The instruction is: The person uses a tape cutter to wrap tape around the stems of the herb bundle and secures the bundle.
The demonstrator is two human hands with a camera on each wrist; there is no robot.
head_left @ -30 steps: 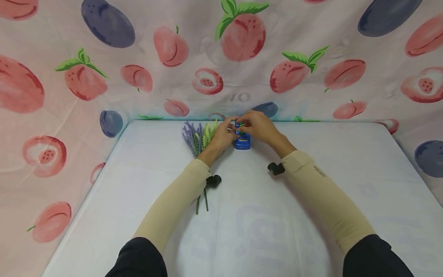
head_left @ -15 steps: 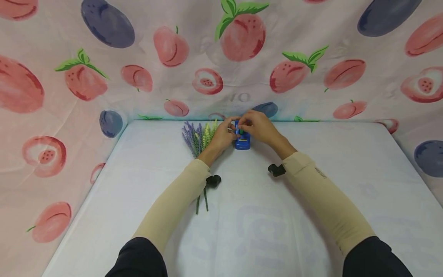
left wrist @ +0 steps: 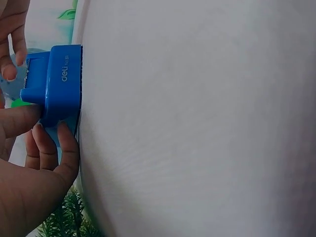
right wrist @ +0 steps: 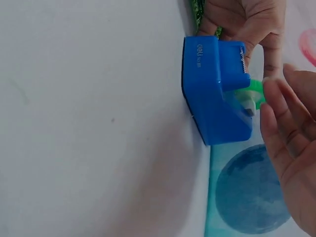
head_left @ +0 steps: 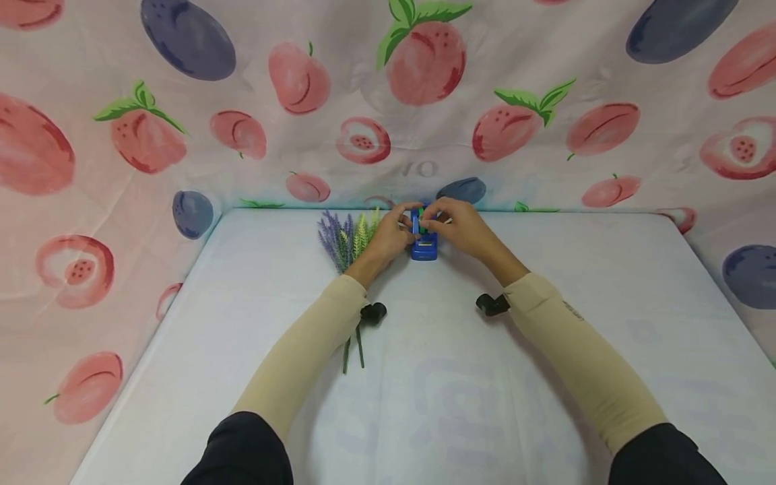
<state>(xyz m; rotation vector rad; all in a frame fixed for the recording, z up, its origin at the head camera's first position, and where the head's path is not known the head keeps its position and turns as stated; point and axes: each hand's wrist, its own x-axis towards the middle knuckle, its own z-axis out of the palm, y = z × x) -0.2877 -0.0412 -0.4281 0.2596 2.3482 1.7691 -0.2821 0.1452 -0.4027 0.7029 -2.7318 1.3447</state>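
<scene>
Reaching to the far edge of the counter [head_left: 461, 364], both hands meet at the blue dispenser [head_left: 424, 249], which stands upright there, close to the fruit-print cloth [head_left: 303, 148]. The left hand [head_left: 391, 237] sits at the dispenser's left side, thumb and bent fingers set round its upper part with the tips touching it. The right hand [head_left: 463, 225] comes in from the other side, fingers curved, thumb and index tips drawn close beside the green core [right wrist: 256, 94]; whether they pinch anything I cannot tell.

Compared with half a second ago, the right arm changes most: its beige sleeve [head_left: 576, 350] is swung a little outward and back, and the black wrist camera [head_left: 492, 305] shifts along with it. The right fingers sit slightly farther right, so more of the green and blue shows between the two hands. The left hand looks unchanged, and the dispenser stands in the same place.

Unmoved too, the flowers [head_left: 342, 239], purple and yellow-green, lie just left of the left hand, heads toward the cloth. Their stems pass behind the left sleeve [head_left: 303, 337], the lower ends coming out below it.
</scene>
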